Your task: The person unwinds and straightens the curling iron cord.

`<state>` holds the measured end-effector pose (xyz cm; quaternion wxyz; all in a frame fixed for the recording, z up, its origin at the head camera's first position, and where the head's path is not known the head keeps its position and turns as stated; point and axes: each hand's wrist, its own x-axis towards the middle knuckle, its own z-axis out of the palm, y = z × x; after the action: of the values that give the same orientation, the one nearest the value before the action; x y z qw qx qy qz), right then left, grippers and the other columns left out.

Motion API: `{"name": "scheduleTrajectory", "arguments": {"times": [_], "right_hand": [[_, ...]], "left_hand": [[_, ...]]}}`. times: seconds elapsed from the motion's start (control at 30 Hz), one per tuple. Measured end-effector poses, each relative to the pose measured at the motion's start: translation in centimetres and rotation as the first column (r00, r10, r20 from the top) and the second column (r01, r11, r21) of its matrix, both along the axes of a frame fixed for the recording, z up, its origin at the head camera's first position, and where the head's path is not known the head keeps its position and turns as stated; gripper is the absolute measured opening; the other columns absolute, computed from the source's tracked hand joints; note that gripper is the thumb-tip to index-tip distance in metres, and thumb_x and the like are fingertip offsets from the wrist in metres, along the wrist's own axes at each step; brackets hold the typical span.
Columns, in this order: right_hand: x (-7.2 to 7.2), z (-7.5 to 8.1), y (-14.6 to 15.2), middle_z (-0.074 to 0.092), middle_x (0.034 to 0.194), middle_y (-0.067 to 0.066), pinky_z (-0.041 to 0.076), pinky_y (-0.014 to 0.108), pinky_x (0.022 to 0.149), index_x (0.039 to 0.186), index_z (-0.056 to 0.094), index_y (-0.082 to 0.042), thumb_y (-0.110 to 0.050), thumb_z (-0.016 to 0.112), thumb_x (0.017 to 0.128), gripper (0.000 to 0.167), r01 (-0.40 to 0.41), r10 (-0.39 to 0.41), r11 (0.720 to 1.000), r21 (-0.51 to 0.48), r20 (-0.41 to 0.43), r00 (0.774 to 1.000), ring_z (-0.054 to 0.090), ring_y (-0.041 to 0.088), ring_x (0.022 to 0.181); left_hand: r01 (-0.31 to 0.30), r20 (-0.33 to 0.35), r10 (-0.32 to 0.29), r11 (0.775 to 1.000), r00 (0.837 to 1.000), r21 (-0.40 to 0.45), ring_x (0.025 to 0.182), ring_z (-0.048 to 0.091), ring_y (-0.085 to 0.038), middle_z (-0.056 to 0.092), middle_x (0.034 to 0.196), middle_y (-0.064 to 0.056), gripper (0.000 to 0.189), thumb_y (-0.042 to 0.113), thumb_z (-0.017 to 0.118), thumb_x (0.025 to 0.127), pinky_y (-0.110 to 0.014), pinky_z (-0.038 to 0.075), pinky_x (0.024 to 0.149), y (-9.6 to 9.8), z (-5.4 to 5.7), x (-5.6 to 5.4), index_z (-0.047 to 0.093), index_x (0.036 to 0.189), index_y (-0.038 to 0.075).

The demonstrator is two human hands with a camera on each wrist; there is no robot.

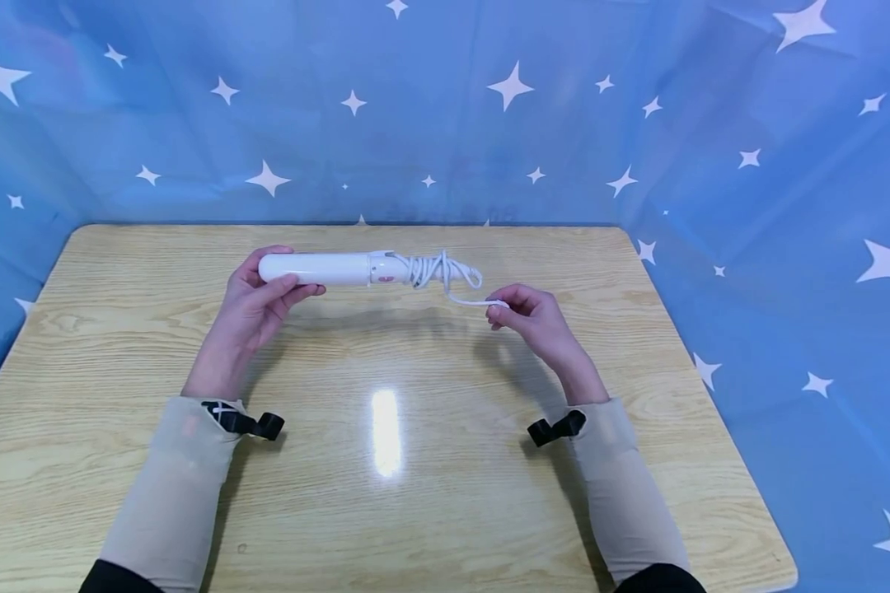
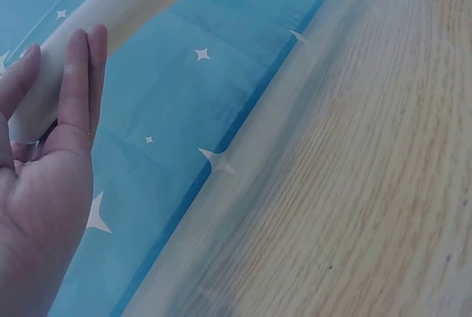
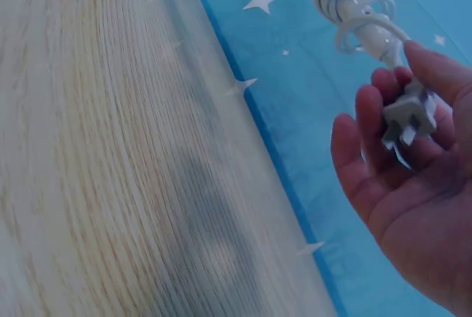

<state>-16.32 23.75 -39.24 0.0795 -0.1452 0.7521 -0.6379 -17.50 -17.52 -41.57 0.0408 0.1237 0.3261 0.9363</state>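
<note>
The person's left grip (image 1: 255, 301) curls partway round the rounded end of a white wand-like appliance (image 1: 319, 269), holding it above the desk (image 1: 460, 511). The right grip (image 1: 532, 318), nearly closed, pinches the white cord (image 1: 419, 272) (several loops wrap the narrower end) by its plug (image 3: 413, 114), prongs towards the palm. Behind hangs a blue starred cloth (image 1: 445, 123).

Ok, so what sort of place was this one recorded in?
Probably a staged recording corner: a star-printed blue backdrop covers the back and sides, a wood-grain table fills the foreground, and a small black device sits at each wrist.
</note>
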Motion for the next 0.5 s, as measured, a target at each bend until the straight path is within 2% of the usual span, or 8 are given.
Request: {"name": "scheduleTrajectory", "arguments": {"times": [0.13,0.23,0.33,0.43,0.5], "right_hand": [[-0.13,-0.19,0.08,0.072,0.091,0.0,0.063,0.027,0.079,0.112,0.066,0.015,-0.001,0.066,0.099,0.02,0.012,-0.012,0.999,0.034,-0.018,1.0,0.068,0.016,0.082],[-0.18,-0.25,0.23,0.072,0.093,-0.001,0.061,0.025,0.073,0.112,0.068,0.012,-0.002,0.069,0.098,0.021,0.011,-0.009,0.996,0.089,-0.02,1.0,0.066,0.013,0.08],[-0.18,-0.23,0.41,0.072,0.096,0.001,0.058,0.023,0.068,0.116,0.07,0.008,-0.004,0.072,0.096,0.023,-0.034,0.032,0.988,0.15,0.017,0.999,0.064,0.014,0.081],[-0.19,-0.29,0.54,0.071,0.103,0.011,0.054,0.021,0.064,0.118,0.071,0.003,-0.005,0.077,0.092,0.028,-0.103,0.092,0.973,0.209,0.061,0.994,0.061,0.016,0.081],[-0.2,-0.36,0.51,0.069,0.099,0.014,0.05,0.022,0.061,0.116,0.072,0.0,-0.006,0.082,0.088,0.031,-0.139,0.123,0.956,0.259,0.078,0.989,0.057,0.019,0.078]], "left_hand": [[-0.009,-0.001,0.009,1.0,1.0,0.009,0.11,0.064,-0.039,0.042,0.133,-0.024,0.034,-0.025,0.05,0.095,-0.045,0.064,0.087,-0.24,0.04,0.13,0.067,0.116,-0.004],[-0.015,-0.004,0.015,0.999,1.0,0.031,0.109,0.064,-0.039,0.042,0.133,-0.024,0.033,-0.024,0.05,0.095,-0.044,0.064,0.087,-0.43,0.06,0.2,0.067,0.115,-0.004],[-0.014,-0.007,0.015,0.998,1.0,0.058,0.108,0.065,-0.041,0.042,0.132,-0.024,0.032,-0.024,0.05,0.095,-0.045,0.064,0.087,-0.56,0.09,0.19,0.066,0.114,-0.005],[-0.016,-0.003,0.016,0.997,1.0,0.072,0.11,0.064,-0.041,0.043,0.131,-0.024,0.032,-0.024,0.048,0.096,-0.045,0.064,0.087,-0.66,0.13,0.15,0.066,0.114,-0.005],[-0.018,0.001,0.018,0.997,1.0,0.079,0.111,0.063,-0.041,0.042,0.132,-0.024,0.031,-0.024,0.048,0.096,-0.045,0.064,0.088,-0.71,0.13,0.14,0.065,0.114,-0.005]]}}
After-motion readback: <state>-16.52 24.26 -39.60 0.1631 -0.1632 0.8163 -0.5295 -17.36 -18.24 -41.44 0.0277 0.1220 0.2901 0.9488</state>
